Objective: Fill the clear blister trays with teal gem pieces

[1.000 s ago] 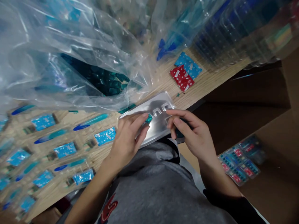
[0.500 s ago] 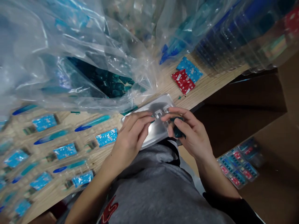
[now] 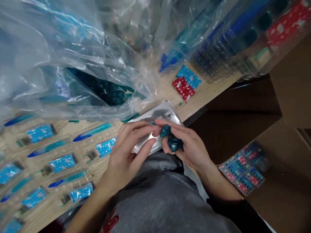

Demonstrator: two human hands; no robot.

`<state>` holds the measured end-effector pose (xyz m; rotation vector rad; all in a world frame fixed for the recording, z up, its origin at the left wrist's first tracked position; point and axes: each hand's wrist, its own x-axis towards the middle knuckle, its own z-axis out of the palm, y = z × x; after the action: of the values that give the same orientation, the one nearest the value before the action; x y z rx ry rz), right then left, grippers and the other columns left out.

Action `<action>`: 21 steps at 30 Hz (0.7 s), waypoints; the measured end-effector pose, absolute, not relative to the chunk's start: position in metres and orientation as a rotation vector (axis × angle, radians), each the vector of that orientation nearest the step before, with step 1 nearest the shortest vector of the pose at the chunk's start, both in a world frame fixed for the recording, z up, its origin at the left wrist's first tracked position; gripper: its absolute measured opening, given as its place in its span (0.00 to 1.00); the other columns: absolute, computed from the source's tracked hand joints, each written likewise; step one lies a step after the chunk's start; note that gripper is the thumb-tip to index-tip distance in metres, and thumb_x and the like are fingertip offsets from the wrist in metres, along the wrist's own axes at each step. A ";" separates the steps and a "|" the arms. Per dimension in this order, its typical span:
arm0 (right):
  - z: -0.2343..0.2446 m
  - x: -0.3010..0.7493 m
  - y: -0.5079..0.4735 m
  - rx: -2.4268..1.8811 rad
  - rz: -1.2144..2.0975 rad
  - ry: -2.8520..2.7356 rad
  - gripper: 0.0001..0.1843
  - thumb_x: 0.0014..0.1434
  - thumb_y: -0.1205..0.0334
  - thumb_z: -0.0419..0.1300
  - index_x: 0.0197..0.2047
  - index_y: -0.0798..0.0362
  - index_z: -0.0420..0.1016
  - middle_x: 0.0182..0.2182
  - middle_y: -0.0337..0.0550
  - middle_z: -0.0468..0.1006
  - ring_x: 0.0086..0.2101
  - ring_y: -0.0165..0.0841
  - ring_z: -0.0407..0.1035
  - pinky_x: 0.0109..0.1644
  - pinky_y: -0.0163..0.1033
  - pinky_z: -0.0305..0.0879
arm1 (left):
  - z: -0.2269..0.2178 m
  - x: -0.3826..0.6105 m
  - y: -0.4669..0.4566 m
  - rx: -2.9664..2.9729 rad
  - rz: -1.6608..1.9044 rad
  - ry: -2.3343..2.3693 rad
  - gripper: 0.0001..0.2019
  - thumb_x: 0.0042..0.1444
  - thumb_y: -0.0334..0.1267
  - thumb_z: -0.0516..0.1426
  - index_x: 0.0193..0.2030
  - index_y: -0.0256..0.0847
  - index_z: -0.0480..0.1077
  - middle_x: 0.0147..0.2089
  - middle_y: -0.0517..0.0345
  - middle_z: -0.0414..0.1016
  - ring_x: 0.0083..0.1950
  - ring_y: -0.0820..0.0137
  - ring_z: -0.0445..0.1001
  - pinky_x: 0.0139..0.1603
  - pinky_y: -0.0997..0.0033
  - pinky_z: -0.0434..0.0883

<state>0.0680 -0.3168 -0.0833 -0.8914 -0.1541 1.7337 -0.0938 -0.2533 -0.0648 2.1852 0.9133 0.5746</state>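
Observation:
Between the fingers and palm of my right hand [image 3: 187, 144] are small glossy dark teal pieces [image 3: 173, 144]; one of them sits at the fingertips. My left hand [image 3: 132, 150] is just left of these pieces, thumb and fingers apart, with nothing plainly gripped. A sliver of teal shows behind its fingertips, and I cannot tell whether it touches them. Under both hands lies a shiny clear or silvery tray [image 3: 155, 111] with small square moulded recesses, partly covered by the hands.
A large clear plastic bag [image 3: 116, 58] holding dark teal pieces stands behind the tray. Red [image 3: 183, 88] and blue [image 3: 190, 77] sachets lie to its right. Clear packs with blue sachets [image 3: 62, 162] and blue-teal tools cover the left. Stacked clear trays [image 3: 218, 55] stand back right; packed sets [image 3: 243, 168] sit in a cardboard box.
My left thumb has moved away from its fingers, which were pinched near a teal piece. The right hand has turned and come closer to the left, showing more teal pieces.

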 end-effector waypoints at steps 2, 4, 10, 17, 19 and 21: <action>-0.083 0.065 -0.318 -0.845 1.762 -0.201 0.13 0.63 0.60 0.57 0.50 0.52 0.76 0.30 0.37 0.78 0.23 0.23 0.69 0.25 0.31 0.61 | -0.059 -0.091 -0.254 2.147 0.558 0.904 0.12 0.63 0.33 0.58 0.53 0.45 0.69 0.52 0.56 0.72 0.54 0.67 0.72 0.54 0.65 0.70; -0.082 0.063 -0.319 -0.819 1.748 -0.255 0.12 0.65 0.59 0.58 0.51 0.49 0.72 0.29 0.34 0.78 0.23 0.23 0.70 0.24 0.29 0.61 | -0.058 -0.088 -0.254 2.090 0.570 0.918 0.11 0.62 0.33 0.59 0.51 0.45 0.69 0.51 0.56 0.71 0.54 0.68 0.71 0.54 0.66 0.71; -0.077 0.061 -0.322 -0.986 1.521 -0.537 0.05 0.67 0.58 0.58 0.43 0.49 0.70 0.25 0.29 0.72 0.22 0.21 0.70 0.28 0.28 0.66 | -0.064 -0.086 -0.260 1.799 0.651 0.967 0.03 0.62 0.33 0.59 0.41 0.44 0.68 0.45 0.60 0.71 0.50 0.73 0.72 0.51 0.72 0.70; -0.077 0.072 -0.333 -1.254 1.154 -1.132 0.15 0.63 0.66 0.62 0.53 0.45 0.75 0.40 0.36 0.82 0.33 0.25 0.77 0.39 0.32 0.74 | -0.057 -0.090 -0.271 1.641 0.542 1.075 0.04 0.64 0.34 0.56 0.37 0.46 0.68 0.45 0.61 0.71 0.50 0.72 0.72 0.50 0.70 0.69; -0.078 0.077 -0.335 -1.269 1.010 -1.313 0.18 0.63 0.68 0.62 0.55 0.45 0.75 0.43 0.38 0.83 0.39 0.27 0.78 0.44 0.31 0.75 | -0.055 -0.091 -0.272 1.645 0.493 1.083 0.05 0.64 0.35 0.55 0.36 0.46 0.68 0.46 0.61 0.71 0.51 0.71 0.72 0.51 0.68 0.68; -0.078 0.082 -0.335 -1.307 0.906 -1.443 0.16 0.64 0.68 0.61 0.54 0.47 0.75 0.42 0.38 0.84 0.39 0.27 0.79 0.44 0.29 0.74 | -0.056 -0.091 -0.272 1.718 0.479 1.109 0.04 0.64 0.36 0.55 0.37 0.47 0.69 0.48 0.61 0.70 0.53 0.69 0.70 0.53 0.65 0.67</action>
<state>0.0817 -0.3350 -0.0783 -1.3065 -1.4427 0.9055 -0.0910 -0.2725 -0.0559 1.7179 1.1091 0.4793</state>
